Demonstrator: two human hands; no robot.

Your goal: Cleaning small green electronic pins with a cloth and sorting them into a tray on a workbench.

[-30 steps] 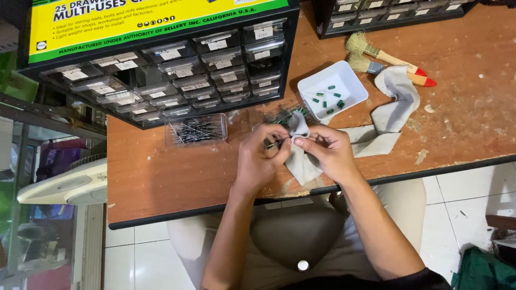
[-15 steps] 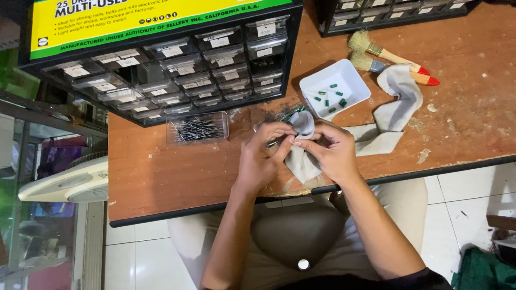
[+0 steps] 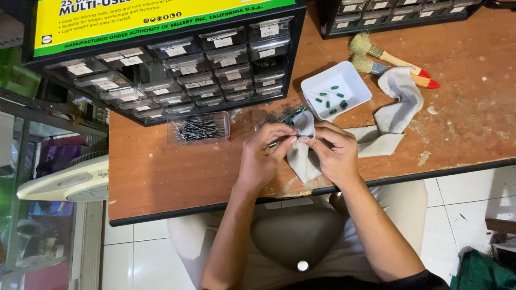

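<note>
While the big wooden table (image 3: 204, 177) is taking up most of the view, the black drawer cabinet (image 3: 177, 70) with its yellow label is sitting along the far edge, probably so the little clear drawers are staying within arm's reach. One clear drawer (image 3: 199, 129) is lying pulled out on the table just in front of it, full of thin wire-leaded parts.

Next down in size, a pale grey cloth (image 3: 376, 129) is trailing from the right side of the table toward the middle, and its near end is getting bunched up between the hands. Two paint brushes (image 3: 395, 62) are lying side by side past it, handles pointing right. A white tray (image 3: 336, 88) is sitting just beyond the hands with a few small green components scattered in it, looks like a sorting spot.

The left hand (image 3: 260, 161) is pinching a thin green component (image 3: 280, 142) at its fingertips, grip clenched on it. The part's long axis is running roughly left-right, tilting up slightly toward the right, with the far end pointing into the cloth. The right hand (image 3: 336, 153) is closing its grip on a fold of cloth around that end, so I'm guessing it's wiping the leads. All of this is hovering just over the table's near edge.
</note>
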